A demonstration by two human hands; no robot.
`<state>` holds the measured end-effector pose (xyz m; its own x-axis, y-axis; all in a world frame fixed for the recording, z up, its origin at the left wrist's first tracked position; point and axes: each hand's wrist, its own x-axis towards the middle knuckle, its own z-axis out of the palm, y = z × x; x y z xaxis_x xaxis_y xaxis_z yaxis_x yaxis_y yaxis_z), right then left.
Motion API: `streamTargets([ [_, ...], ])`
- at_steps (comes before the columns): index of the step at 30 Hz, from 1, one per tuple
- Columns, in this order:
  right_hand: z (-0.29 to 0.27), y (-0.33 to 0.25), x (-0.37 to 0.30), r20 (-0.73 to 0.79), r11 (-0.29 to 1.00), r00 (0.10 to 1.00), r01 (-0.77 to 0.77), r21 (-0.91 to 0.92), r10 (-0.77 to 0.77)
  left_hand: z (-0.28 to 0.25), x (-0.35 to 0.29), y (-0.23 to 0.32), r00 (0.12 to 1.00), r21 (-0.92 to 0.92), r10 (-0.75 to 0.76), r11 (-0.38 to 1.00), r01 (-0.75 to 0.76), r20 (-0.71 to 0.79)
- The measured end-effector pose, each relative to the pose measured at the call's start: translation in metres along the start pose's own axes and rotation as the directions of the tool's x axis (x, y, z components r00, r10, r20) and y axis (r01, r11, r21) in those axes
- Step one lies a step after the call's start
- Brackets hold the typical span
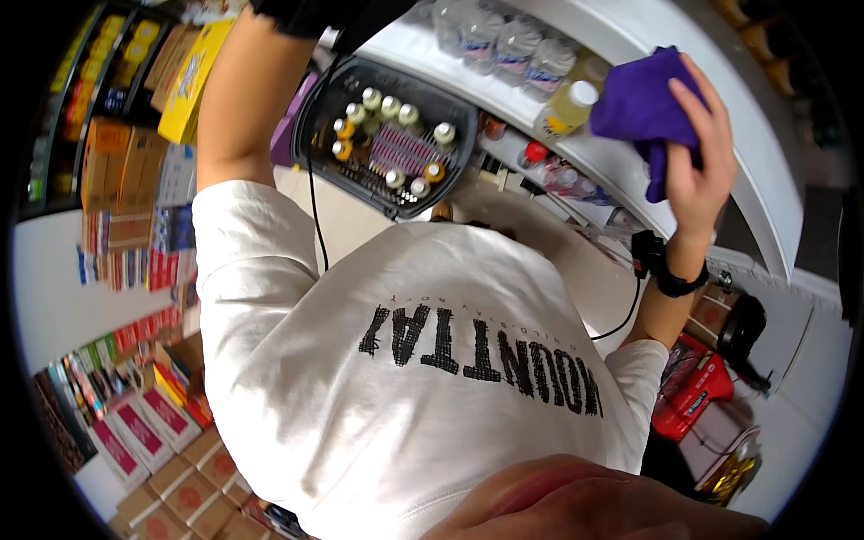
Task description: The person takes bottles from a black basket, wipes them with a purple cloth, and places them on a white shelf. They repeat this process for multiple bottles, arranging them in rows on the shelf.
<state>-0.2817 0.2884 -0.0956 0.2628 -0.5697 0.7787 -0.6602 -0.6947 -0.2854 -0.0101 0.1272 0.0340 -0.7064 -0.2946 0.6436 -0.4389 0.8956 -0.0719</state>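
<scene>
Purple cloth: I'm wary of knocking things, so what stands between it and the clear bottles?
In the head view, a yellow bottle stands between the clear bottles and the cloth; something yellowish behind it is partly hidden.

Toward ten o'clock, a bright yellow box (192,85) sits near a dark rack (138,94), with an orange-brown carton (108,166) just below. White-and-magenta boxes (144,434) lie at eight o'clock, stacked brown cartons (191,490) between seven and eight. At four o'clock: a red case (693,391) and gold foil (733,472).
</scene>
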Motion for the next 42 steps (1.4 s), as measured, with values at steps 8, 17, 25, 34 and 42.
streamTargets([
  [8, 0.146, -0.007, -0.022, 0.317, 0.957, 0.948, -0.076, 0.279, -0.018, 0.058, -0.246, -0.055, 0.657, -0.206, -0.554, 0.663, 0.719, 0.512],
  [17, 0.189, -0.014, -0.06, 0.566, 0.933, 0.783, -0.354, 0.061, 0.26, 0.326, -0.55, -0.074, 0.258, -0.129, -0.123, 0.618, 0.776, 0.958],
  [25, 0.177, -0.027, -0.087, 0.54, 0.865, 0.71, -0.496, -0.072, 0.452, 0.462, -0.725, -0.002, 0.109, -0.094, 0.057, 0.92, 0.38, 0.992],
  [34, 0.184, -0.025, -0.082, 0.551, 0.848, 0.682, -0.521, -0.094, 0.481, 0.374, -0.622, -0.007, 0.01, 0.075, -0.111, 0.738, 0.67, 0.994],
  [42, 0.185, -0.02, -0.084, 0.579, 0.874, 0.692, -0.481, -0.077, 0.432, 0.372, -0.628, -0.001, 0.03, 0.106, -0.181, 0.692, 0.714, 0.983],
])
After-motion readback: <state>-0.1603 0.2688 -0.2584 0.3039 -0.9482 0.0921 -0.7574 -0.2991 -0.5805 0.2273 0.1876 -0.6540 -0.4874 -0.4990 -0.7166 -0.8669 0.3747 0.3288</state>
